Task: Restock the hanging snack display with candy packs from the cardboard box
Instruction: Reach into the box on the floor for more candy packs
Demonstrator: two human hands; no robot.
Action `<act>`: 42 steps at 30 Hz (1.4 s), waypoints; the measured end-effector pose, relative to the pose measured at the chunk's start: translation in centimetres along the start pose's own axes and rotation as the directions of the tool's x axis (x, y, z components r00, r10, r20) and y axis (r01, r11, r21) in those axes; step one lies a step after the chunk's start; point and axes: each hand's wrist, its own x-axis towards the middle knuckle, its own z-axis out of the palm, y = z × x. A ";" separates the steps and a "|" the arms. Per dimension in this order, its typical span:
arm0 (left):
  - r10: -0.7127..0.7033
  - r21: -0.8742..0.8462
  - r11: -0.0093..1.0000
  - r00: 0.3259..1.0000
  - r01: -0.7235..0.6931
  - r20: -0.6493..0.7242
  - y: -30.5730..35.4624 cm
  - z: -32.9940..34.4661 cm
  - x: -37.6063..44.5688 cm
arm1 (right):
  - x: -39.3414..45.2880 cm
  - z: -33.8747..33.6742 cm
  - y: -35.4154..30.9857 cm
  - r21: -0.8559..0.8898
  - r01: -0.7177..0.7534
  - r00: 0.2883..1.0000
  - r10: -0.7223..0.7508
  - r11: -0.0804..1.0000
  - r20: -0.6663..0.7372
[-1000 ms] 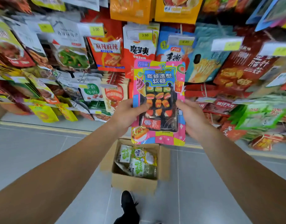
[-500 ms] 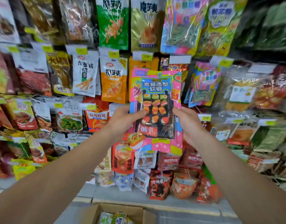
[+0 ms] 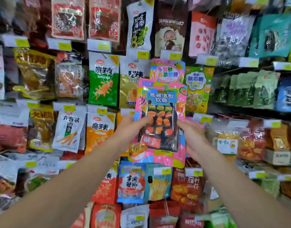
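I hold a pink and blue candy pack [image 3: 160, 122] with sushi-shaped gummies upright in front of the hanging display. My left hand [image 3: 130, 132] grips its left edge, thumb across the front. My right hand [image 3: 193, 137] grips its right edge. Just behind the top of the pack hangs another pink candy pack [image 3: 167, 71] with a round label. The cardboard box is out of view.
Rows of hanging snack bags fill the wall: a green and white bag [image 3: 103, 81] to the left, an orange one [image 3: 99, 130] below it, a green candy bag [image 3: 198, 88] to the right. Yellow price tags [image 3: 143, 55] sit above each hook.
My view has tilted up from the floor and box to higher rows of the display. Both hands have raised the candy pack toward the pink pack hanging above.
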 end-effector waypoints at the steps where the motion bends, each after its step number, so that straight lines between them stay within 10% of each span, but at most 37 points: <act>1: 0.005 -0.013 1.000 1.000 -0.005 0.006 0.5 0.0 1.1 | 0.6 0.3 -0.6 -0.015 0.021 1.000 -0.021 1.000 -0.007; 15: 0.139 0.027 0.990 0.990 -0.139 0.019 3.0 -2.1 14.1 | 12.1 1.5 -7.1 -0.469 0.295 0.906 -0.399 0.832 -0.139; 27: 0.223 0.246 0.945 0.975 -0.214 -0.007 2.3 -0.3 21.1 | 22.5 1.0 -15.0 -0.896 0.428 0.645 -0.734 0.117 0.212; 37: 0.264 0.276 0.931 0.962 -0.237 -0.066 3.9 2.4 23.8 | 28.4 0.0 -17.0 -0.872 0.490 0.570 -0.749 -0.022 0.339; 42: 0.305 0.252 0.928 0.947 -0.273 -0.099 4.4 4.0 24.7 | 28.8 -0.2 -18.6 -0.819 0.566 0.539 -0.794 0.093 0.282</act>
